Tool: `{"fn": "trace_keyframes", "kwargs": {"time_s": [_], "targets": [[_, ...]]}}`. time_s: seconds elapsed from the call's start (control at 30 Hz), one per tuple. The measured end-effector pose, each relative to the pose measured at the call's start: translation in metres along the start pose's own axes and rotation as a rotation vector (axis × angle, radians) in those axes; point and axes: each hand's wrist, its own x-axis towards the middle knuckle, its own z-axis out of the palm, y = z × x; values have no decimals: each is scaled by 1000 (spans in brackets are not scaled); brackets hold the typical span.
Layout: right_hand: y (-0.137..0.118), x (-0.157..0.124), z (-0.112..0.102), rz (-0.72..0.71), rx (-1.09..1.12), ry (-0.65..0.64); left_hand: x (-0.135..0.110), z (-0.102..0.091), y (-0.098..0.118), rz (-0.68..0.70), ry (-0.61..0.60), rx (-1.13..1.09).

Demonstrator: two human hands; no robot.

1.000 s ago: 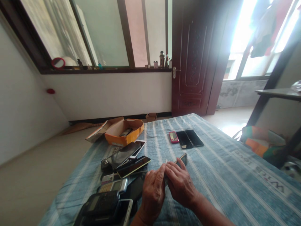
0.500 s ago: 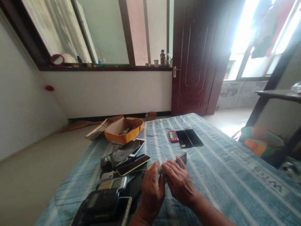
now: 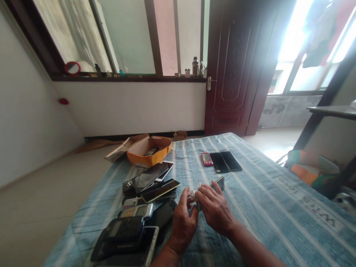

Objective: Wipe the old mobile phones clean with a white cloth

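My right hand (image 3: 214,208) is closed around a phone (image 3: 218,183) whose top end sticks out past the fingers, just above the striped blue cloth (image 3: 267,207). My left hand (image 3: 184,219) is beside it, fingers curled, pinching a small white wad (image 3: 194,193) against the phone's near end. Both hands touch each other over the middle of the table. The phone's lower half is hidden by my fingers.
A heap of several phones (image 3: 144,200) lies left of my hands. A red phone (image 3: 206,158) and two black phones (image 3: 225,161) lie in a row further back. An orange box (image 3: 148,149) with a device inside sits at the far left edge.
My left fingers have curled up and shifted along the phone's near end, and the white wad now shows between the two hands. The phone stays in my right hand.
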Motion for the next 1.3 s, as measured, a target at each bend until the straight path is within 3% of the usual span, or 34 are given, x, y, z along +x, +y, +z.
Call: {"fn": "trace_keyframes", "kwargs": {"time_s": [0.2, 0.77, 1.13, 1.3], "targets": [[2, -2, 2, -12, 14, 18, 3, 0, 4, -84, -119, -52], [6, 1, 0, -16, 9, 49, 6, 0, 1, -94, -211, 18], [64, -5, -8, 133, -156, 156, 7, 2, 0, 21, -203, 31], [78, -9, -9, 175, -86, 176, 6, 3, -2, 81, -189, 38]]}}
